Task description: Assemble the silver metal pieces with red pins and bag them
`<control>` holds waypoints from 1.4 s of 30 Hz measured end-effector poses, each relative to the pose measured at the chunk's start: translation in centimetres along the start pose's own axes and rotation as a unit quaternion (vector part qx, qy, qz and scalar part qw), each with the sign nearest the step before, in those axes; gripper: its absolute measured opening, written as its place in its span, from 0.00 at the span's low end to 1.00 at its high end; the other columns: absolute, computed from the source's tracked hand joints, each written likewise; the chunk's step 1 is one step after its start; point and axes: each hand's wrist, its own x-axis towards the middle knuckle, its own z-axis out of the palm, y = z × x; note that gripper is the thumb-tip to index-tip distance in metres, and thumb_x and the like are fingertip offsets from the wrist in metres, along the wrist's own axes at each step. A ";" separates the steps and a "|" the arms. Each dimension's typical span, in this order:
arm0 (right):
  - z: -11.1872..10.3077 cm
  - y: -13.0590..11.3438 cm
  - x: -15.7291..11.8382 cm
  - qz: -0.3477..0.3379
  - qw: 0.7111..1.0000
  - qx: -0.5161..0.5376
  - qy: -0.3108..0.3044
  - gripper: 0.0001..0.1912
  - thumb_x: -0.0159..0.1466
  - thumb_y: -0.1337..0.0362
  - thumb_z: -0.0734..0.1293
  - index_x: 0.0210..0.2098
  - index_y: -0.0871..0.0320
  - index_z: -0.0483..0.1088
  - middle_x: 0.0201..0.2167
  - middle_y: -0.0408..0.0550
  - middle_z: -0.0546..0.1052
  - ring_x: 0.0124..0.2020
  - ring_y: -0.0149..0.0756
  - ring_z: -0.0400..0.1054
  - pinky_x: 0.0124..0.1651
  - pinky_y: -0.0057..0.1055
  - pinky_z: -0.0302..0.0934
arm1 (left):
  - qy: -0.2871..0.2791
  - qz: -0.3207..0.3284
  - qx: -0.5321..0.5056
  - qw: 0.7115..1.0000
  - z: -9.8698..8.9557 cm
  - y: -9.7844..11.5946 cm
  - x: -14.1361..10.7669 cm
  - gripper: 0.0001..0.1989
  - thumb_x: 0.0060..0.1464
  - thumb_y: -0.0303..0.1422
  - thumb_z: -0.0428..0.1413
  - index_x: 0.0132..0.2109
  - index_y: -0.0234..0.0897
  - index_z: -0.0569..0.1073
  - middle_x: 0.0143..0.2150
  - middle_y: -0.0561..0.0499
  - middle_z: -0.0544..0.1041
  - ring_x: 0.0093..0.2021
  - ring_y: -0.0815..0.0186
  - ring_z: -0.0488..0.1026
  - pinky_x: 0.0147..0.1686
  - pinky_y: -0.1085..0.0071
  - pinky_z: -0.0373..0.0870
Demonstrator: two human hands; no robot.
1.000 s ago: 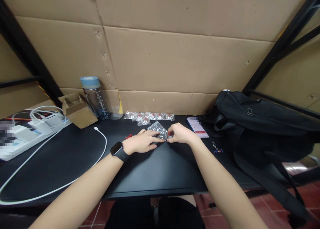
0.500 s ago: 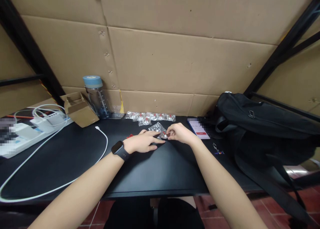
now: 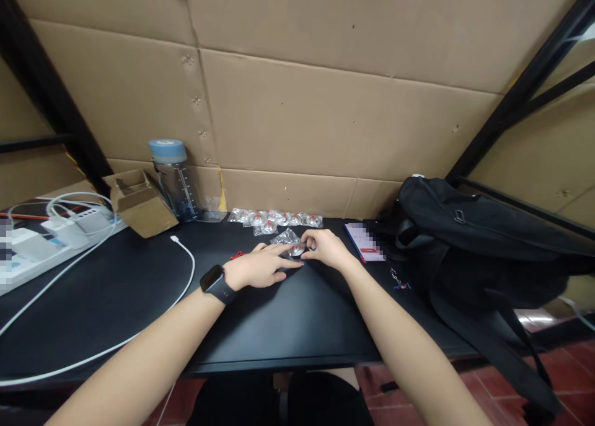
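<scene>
At frame centre, the left hand (image 3: 260, 268) is lying open at the clear bag (image 3: 285, 235), the right hand's (image 3: 328, 250) grip is meeting the disc (image 3: 296, 250), closure unclear, and light pressure could be letting slick plastic slide.

1. Bottle (image 3: 175, 184), blue-lidded, upright at the back left.
2. Open box (image 3: 151, 214) just beside it.
3. Power strip (image 3: 35, 268), far left, plugs in it.
4. White cable (image 3: 193, 265) looping over the bench (image 3: 279, 336).
5. Phone (image 3: 364, 240), right, screen lit.
6. Keychain (image 3: 402, 286) between phone and black bag (image 3: 483, 240).
7. Cardboard wall (image 3: 288, 122) behind.
</scene>
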 end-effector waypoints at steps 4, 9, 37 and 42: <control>-0.2 0.4 -0.1 -0.003 0.999 0.036 -0.009 0.18 0.52 0.54 0.79 0.38 0.51 0.74 0.32 0.38 0.79 0.32 0.30 0.71 0.32 0.25 0.53 | -0.010 0.000 -0.003 1.000 -0.3 0.1 -0.1 0.27 0.63 0.36 0.53 0.65 0.69 0.62 0.76 0.58 0.47 0.73 0.49 0.49 0.65 0.43 0.51; 1.0 -0.6 0.3 -0.021 0.999 0.003 0.030 0.18 0.53 0.53 0.78 0.38 0.51 0.74 0.36 0.40 0.77 0.35 0.31 0.69 0.33 0.25 0.53 | 0.005 -0.002 0.011 1.000 -0.2 0.3 -0.1 0.27 0.61 0.34 0.54 0.63 0.69 0.65 0.76 0.59 0.47 0.74 0.46 0.44 0.65 0.41 0.48; 1.6 1.7 1.5 -0.113 0.986 0.113 0.045 0.02 0.58 0.67 0.73 0.32 0.58 0.77 0.32 0.45 0.77 0.32 0.31 0.67 0.40 0.27 0.60 | 0.241 -0.030 -0.035 0.969 0.0 -1.7 2.1 0.07 0.60 0.39 0.57 0.41 0.42 0.76 0.44 0.49 0.78 0.50 0.57 0.72 0.55 0.60 0.61; 0.9 1.8 1.1 -0.057 0.980 0.191 0.029 0.08 0.62 0.61 0.70 0.33 0.58 0.78 0.29 0.45 0.78 0.30 0.32 0.69 0.38 0.28 0.61 | 0.271 -0.095 -0.192 0.938 0.1 -2.2 2.2 0.12 0.60 0.42 0.54 0.39 0.39 0.77 0.40 0.50 0.81 0.36 0.63 0.75 0.45 0.66 0.69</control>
